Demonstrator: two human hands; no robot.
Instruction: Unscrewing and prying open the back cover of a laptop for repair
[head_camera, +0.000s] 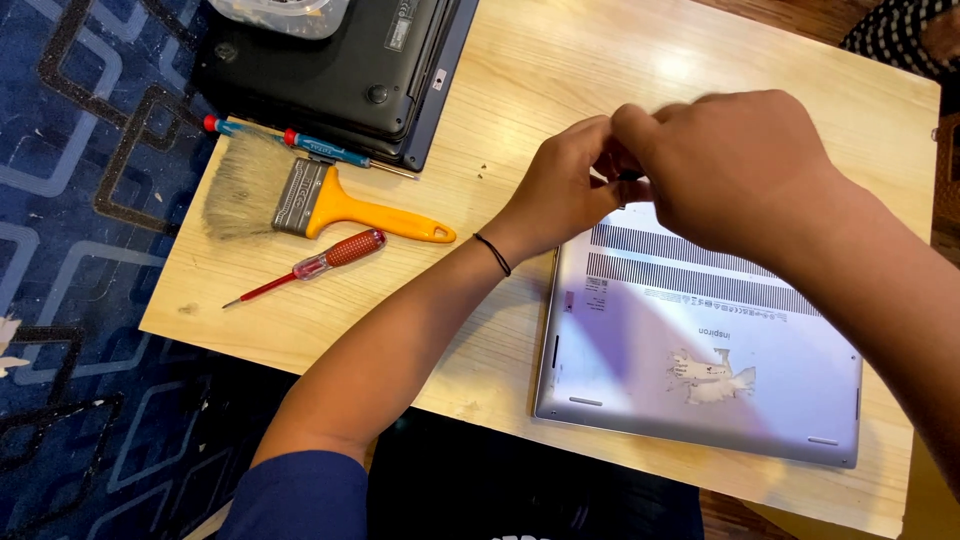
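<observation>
head view: silver laptop (700, 370) lies underside up near the tabletop's (520, 90) right front corner; left hand (565, 185) and right hand (735, 165) meet above its far edge, fingers pinched on something small, unclear what.

Left hand (565, 185) and right hand (730, 165) are meeting above the far edge of a silver laptop (700, 350) lying underside up on a wooden table (520, 70). A brush (310, 198), red screwdriver (315, 265), blue screwdriver (325, 148) and black laptop (340, 70) are lying to the left.
</observation>
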